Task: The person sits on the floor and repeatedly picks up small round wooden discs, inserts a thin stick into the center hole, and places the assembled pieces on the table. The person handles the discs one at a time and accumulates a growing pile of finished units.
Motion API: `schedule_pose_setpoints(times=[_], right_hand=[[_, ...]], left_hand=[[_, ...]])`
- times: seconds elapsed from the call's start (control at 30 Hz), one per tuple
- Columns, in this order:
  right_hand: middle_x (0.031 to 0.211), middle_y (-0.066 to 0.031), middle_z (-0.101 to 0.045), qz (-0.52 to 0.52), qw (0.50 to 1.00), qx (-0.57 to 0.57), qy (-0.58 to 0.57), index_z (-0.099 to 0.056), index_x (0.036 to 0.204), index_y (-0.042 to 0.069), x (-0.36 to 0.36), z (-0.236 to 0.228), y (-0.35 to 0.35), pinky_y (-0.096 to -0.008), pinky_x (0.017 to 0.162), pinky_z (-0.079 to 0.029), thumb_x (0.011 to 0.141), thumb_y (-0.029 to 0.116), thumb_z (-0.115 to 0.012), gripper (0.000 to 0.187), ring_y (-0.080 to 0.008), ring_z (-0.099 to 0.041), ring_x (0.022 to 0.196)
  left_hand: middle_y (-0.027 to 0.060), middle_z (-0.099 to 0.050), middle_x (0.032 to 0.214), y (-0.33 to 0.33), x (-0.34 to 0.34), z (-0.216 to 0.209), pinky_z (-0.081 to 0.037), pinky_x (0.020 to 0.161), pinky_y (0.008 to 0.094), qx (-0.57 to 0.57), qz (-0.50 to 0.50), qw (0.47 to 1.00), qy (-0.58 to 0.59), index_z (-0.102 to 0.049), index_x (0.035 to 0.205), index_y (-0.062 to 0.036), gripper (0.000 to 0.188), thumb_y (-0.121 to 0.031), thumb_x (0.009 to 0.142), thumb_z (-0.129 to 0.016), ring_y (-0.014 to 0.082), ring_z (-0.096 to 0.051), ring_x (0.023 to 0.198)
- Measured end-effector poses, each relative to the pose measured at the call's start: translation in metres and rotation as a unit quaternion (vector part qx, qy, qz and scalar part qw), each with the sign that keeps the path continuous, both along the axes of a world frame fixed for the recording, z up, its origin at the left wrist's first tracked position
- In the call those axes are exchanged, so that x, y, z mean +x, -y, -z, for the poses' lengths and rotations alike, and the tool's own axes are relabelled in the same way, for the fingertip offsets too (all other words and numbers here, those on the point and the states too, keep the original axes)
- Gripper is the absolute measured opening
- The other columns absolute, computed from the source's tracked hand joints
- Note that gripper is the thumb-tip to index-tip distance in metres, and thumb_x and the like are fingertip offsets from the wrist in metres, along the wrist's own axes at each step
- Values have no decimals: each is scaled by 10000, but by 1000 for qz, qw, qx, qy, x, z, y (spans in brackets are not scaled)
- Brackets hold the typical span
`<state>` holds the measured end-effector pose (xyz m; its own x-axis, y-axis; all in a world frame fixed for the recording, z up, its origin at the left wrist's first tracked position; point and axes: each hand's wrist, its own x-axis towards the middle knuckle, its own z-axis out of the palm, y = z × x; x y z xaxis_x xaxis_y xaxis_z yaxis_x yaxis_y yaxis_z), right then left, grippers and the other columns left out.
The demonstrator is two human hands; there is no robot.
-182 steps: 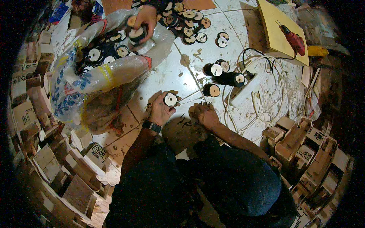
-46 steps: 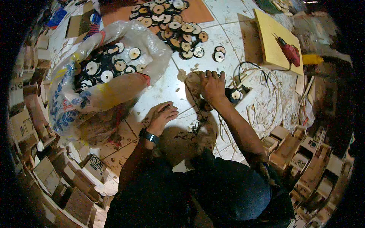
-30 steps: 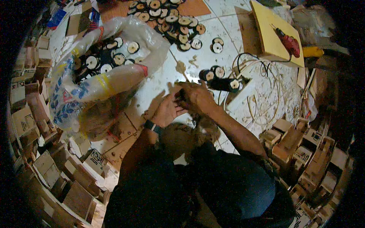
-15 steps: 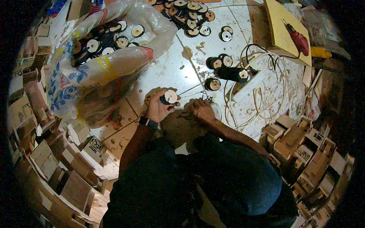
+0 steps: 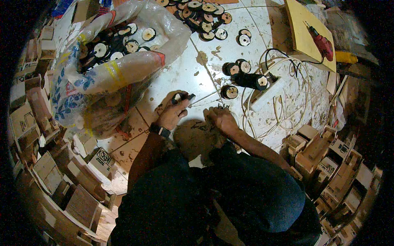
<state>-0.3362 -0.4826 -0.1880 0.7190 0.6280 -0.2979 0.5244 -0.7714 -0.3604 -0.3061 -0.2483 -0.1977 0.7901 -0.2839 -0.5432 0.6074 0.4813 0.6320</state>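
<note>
Round piece: likely light, stiff; best held by dark rim.
Left hand: pinches it.
Right hand: curled; hold unclear.

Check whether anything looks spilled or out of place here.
Yes. The white tiled floor looks dirty: a brown patch below the heap of discs, stain or debris, I can't tell, and dark scraps by the right hand. Both stand out.

A lane of white floor tiles is running forward; the plastic sack is walling its left, black-sided disc stacks are crowding its right, and a disc heap is narrowing its far end.
</note>
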Motion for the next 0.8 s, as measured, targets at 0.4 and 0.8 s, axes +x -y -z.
schedule_pose_setpoints(times=[0.4,0.8], right_hand=[[935,-142,-651,220,925,304,-67,-655,995,60,46,-37,-28,-367,720,-501,804,99,-642,196,-294,-631,821],[1097,-163,-586,45,962,261,-68,-592,1029,18,67,-44,-27,-419,763,-494,795,133,-559,263,-342,-604,866]], left_hand=[[110,-549,1034,12,16,-33,-455,844,349,409,205,838,297,-436,1147,-77,650,-155,618,-804,248,-569,990],[68,-561,1013,15,12,-27,-469,815,310,339,128,908,210,-434,1111,-88,637,-120,611,-828,172,-555,946]])
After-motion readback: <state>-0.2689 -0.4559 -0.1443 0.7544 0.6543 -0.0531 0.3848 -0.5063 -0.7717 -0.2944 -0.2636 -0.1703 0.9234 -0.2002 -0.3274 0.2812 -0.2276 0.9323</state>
